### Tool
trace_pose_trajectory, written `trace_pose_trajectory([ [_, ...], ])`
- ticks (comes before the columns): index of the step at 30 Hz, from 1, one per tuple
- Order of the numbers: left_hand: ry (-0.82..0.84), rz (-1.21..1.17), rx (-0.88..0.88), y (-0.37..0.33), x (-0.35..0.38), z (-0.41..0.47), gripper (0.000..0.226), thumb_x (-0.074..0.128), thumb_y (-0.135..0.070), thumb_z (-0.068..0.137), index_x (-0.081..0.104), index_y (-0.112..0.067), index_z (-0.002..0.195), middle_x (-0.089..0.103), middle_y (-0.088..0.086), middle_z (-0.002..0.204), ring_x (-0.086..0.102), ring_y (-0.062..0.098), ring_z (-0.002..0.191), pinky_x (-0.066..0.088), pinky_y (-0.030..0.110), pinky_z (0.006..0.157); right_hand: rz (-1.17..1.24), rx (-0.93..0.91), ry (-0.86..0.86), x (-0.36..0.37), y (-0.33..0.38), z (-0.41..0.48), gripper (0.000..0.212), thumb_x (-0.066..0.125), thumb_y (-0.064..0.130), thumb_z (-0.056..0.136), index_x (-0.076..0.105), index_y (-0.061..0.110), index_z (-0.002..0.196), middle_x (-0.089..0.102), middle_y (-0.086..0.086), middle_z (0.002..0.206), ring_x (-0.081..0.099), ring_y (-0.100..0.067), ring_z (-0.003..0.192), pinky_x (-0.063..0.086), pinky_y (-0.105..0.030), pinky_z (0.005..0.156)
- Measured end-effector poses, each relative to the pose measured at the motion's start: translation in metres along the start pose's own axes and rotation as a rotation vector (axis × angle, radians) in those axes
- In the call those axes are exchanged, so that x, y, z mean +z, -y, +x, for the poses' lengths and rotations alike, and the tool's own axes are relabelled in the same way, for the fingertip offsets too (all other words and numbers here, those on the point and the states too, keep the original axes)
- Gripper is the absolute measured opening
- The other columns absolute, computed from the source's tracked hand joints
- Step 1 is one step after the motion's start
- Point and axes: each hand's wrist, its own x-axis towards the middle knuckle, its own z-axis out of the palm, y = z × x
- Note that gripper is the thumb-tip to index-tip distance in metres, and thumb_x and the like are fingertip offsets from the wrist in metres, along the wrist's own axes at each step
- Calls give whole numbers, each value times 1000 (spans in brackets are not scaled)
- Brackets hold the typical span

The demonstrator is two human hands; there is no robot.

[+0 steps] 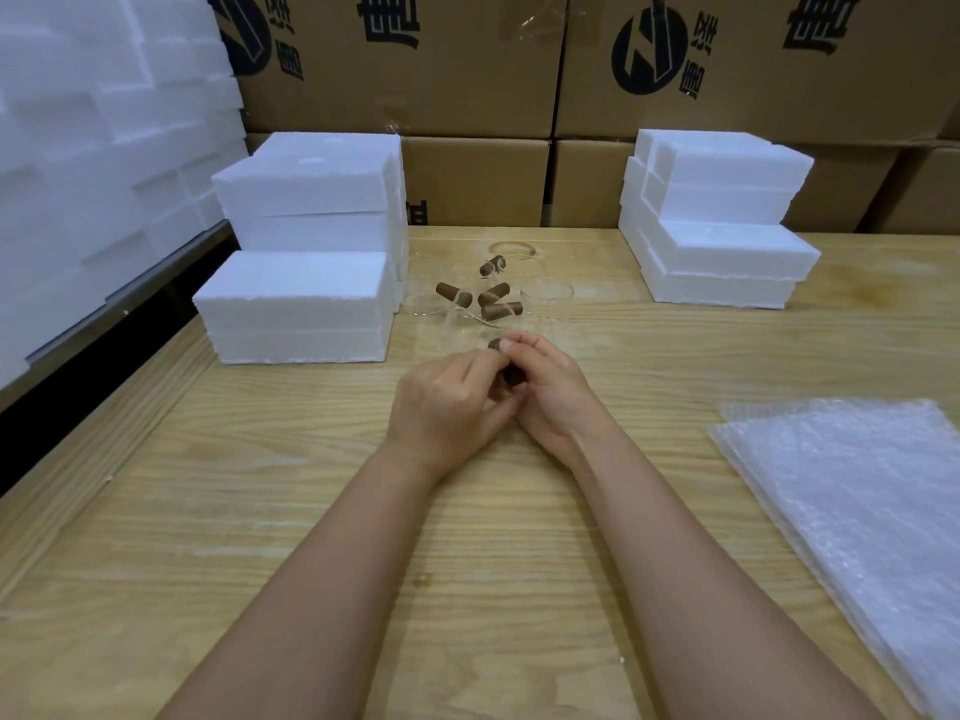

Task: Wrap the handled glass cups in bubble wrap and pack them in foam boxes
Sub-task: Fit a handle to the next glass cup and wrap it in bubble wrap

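Wooden table bears closed foam boxes; both hands together pinch one brown cup handle

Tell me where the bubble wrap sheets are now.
In the head view, the bubble wrap sheets lie on the wooden table at the person's right, beside the right forearm, nearer than the right stack of foam boxes.

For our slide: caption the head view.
Left hand and right hand grip a glass cup's brown cylindrical handle near white foam boxes.
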Motion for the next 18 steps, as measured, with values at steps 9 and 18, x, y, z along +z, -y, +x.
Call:
trace_pose_trajectory([
  [9, 153, -488, -604, 12, -2, 3, 101, 71, -54, 67, 18, -17, 145, 33, 1, 135, 43, 14, 114, 38, 28, 97, -21, -191, -50, -22, 16, 6, 20, 50, 13, 98, 65, 7, 87, 57, -3, 62, 51, -10, 54, 44, -21, 50],
  [18, 455, -796, -778, 22, 12, 3, 73, 88, -46, 59, 47, -35, 120, 62, -14, 107, 61, 1, 94, 49, 24, 81, -163, -175, -192, -18, 12, 10, 38, 50, 6, 83, 63, 19, 51, 46, 2, 48, 32, -11, 40, 24, -19, 41],
])
